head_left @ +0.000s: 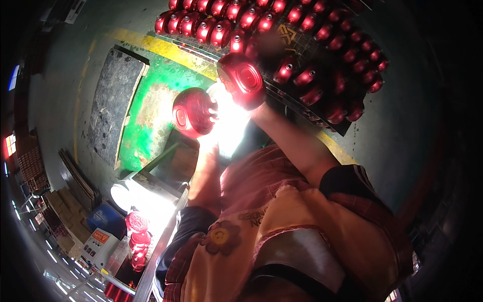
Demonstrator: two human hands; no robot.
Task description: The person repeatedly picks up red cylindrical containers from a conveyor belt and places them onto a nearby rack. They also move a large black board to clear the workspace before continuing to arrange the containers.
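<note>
My left hand (208, 140) is closed on a glossy red rounded metal canister (192, 113), its fingertips washed out by glare at the canister's right side. A second red rounded metal canister (242, 80) is in my right hand (258, 109), farther off and a little to the right. This canister shows a ringed, recessed end and hides most of the fingers under it. Both canisters are held up in front of me, close together but apart. Strong white light fills the space between them.
Rows of similar red canisters (284, 70) with small metal necks stand on a dark rack at the far side. A dark flat board (115, 103) lies on the green floor to the left. At lower left, more red canisters (138, 236) line up beside a control box (100, 246).
</note>
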